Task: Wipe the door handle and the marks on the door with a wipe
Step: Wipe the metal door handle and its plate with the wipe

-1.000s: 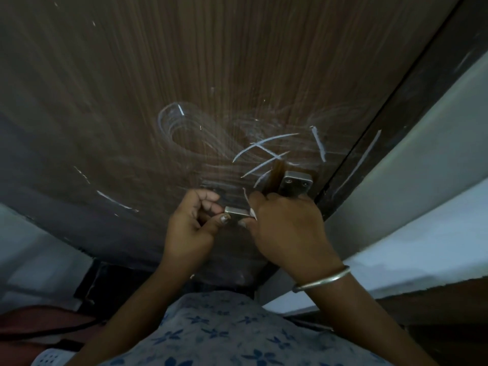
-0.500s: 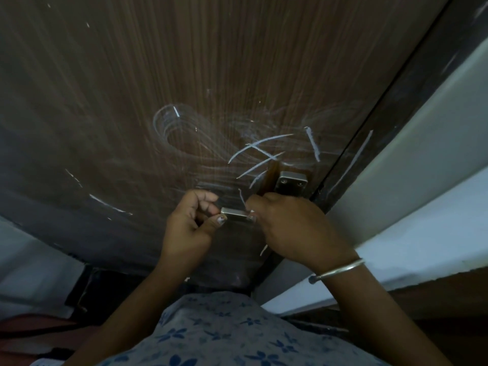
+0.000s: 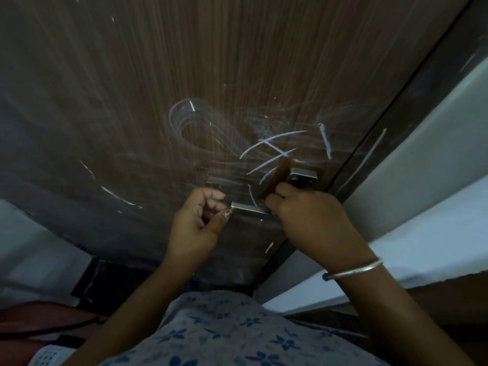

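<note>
Right now you're gripping the door handle [image 3: 249, 209] with your right hand [image 3: 314, 223]; left hand [image 3: 195, 225] curling, thumb touching its tip, hold unclear.

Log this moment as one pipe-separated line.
right hand grips silver metal lever handle | left hand curled, thumb at handle's free end | white marks on dark brown wood-grain door | wipe unseen

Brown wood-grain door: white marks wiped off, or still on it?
Still on it: white strokes and cloudy smears show on the brown wood-grain door above the silver metal handle.
</note>
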